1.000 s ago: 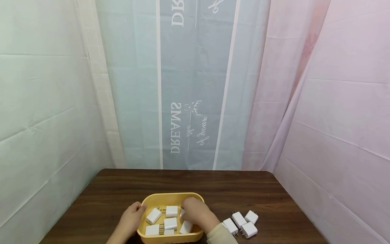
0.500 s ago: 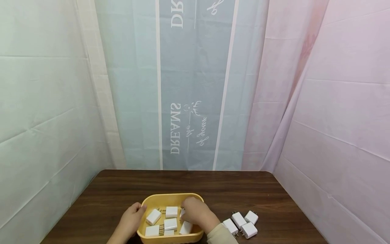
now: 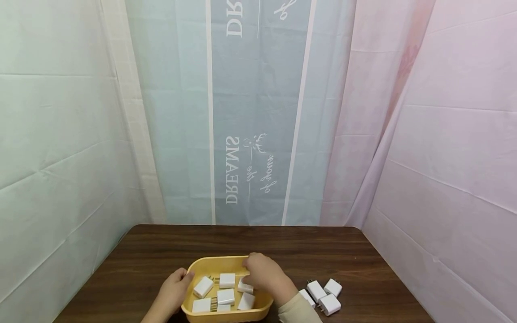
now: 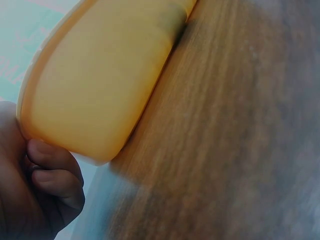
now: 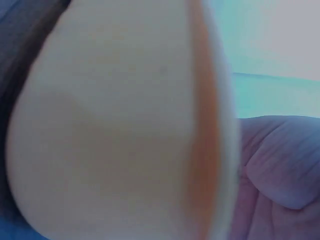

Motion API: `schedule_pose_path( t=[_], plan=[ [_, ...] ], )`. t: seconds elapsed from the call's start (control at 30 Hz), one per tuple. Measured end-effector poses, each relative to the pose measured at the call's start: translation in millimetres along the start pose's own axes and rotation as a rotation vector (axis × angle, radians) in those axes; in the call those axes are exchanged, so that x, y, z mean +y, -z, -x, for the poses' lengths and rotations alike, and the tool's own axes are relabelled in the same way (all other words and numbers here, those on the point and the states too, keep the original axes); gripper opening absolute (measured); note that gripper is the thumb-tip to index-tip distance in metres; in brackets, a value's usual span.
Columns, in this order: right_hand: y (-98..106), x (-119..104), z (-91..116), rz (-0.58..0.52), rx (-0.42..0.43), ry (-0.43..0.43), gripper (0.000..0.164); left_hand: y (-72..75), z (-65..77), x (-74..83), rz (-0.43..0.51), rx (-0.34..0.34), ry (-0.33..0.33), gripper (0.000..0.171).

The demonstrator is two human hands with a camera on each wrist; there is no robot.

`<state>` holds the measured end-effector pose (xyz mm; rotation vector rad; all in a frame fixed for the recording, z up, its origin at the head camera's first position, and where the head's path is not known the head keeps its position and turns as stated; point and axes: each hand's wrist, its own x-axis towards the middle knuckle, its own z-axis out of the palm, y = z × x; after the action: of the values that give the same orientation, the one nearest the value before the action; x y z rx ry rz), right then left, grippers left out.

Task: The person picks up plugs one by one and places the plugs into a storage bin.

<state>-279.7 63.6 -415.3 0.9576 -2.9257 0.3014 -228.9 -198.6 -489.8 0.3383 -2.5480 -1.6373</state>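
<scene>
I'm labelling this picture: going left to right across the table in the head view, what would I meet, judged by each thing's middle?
Left hand, yellow tub, right hand, beige sleeve, white chargers outside the tub.

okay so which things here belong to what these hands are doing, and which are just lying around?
Part of the job:
yellow bin, gripped at its rim by the left hand
white chargers inside it, with the right hand above
loose chargers to the bin's right, untouched but probably included, being similar

Just surroundings:
wooden table
printed curtain
</scene>
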Motion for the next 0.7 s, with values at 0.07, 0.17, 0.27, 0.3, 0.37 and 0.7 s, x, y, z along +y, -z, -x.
schedule_pose_path(
  t=[0.07, 0.17, 0.27, 0.3, 0.37, 0.7],
  plan=[
    [5.5, 0.6, 1.6, 0.0, 0.006, 0.008, 0.029, 0.2, -0.5, 0.0, 0.0, 0.001, 0.0, 0.028],
    [12.7, 3.2, 3.2, -0.025, 0.006, 0.012, 0.033, 0.4, -1.8, -0.4, -0.007, 0.003, -0.001, 0.028],
    [18.4, 7.2, 3.7, -0.06, -0.007, -0.006, 0.036, 0.7, -3.0, -0.5, -0.018, 0.007, -0.004, 0.028],
    [20.4, 8.3, 3.7, -0.068, -0.007, -0.008, 0.036, 0.9, -3.1, -0.5, -0.022, 0.008, -0.005, 0.028],
    [23.3, 10.9, 3.7, -0.074, -0.001, -0.012, 0.036, 1.4, -3.2, -0.1, -0.026, 0.006, -0.007, 0.028],
    [37.6, 20.6, 8.9, -0.088, 0.056, -0.018, 0.029, 3.0, -1.7, 3.4, -0.009, -0.004, -0.004, 0.029]
  ],
)
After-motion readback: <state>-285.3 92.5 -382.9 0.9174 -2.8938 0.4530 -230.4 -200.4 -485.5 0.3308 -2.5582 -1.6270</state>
